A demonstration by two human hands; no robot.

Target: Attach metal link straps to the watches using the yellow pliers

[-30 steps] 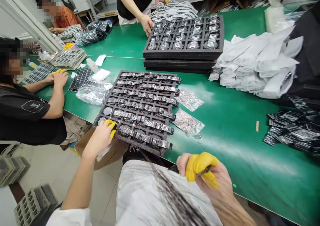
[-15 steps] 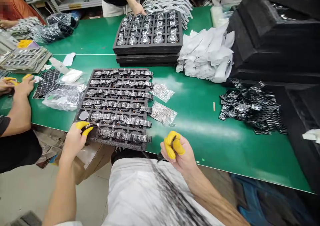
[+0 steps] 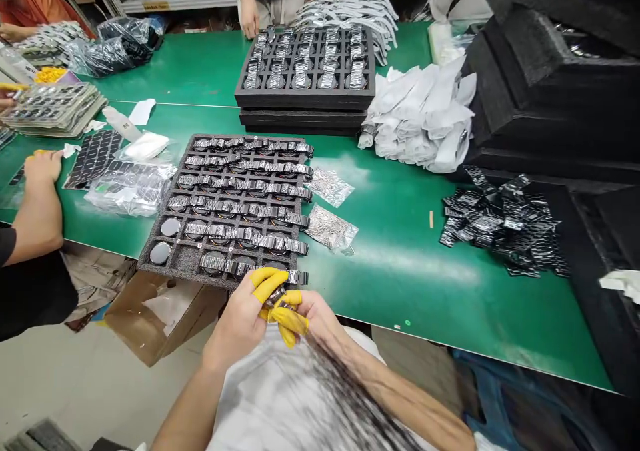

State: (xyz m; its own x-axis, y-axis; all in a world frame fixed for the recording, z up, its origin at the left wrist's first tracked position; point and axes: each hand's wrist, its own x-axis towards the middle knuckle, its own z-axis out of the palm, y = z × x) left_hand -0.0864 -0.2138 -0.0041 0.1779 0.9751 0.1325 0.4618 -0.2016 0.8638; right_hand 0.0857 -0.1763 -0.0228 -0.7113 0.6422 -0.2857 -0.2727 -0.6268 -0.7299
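Observation:
In front of my body, over the table's near edge, both hands meet. My left hand (image 3: 247, 314) has yellow finger cots and is closed round a dark watch (image 3: 276, 295), which the fingers largely cover. Against it, my right hand (image 3: 305, 314), also in yellow cots, pinches a small dark part I cannot make out. Just beyond lies a black foam tray (image 3: 183, 264) with rows of watches on black link bands (image 3: 245, 238). Two round grey discs (image 3: 160, 253) sit in its near-left compartments.
Small bags of metal pins (image 3: 330, 228) lie right of the tray. Farther right is a heap of black band links (image 3: 500, 224). Stacked foam trays (image 3: 305, 98), white wrapped pieces (image 3: 425, 114) and large black foam blocks (image 3: 550, 91) stand behind. A co-worker's arm (image 3: 37, 191) rests at left.
My left hand has moved right from the tray's near-left corner, carrying the watch, and my right hand has come left to meet it. The co-worker across the table has drawn a hand back.

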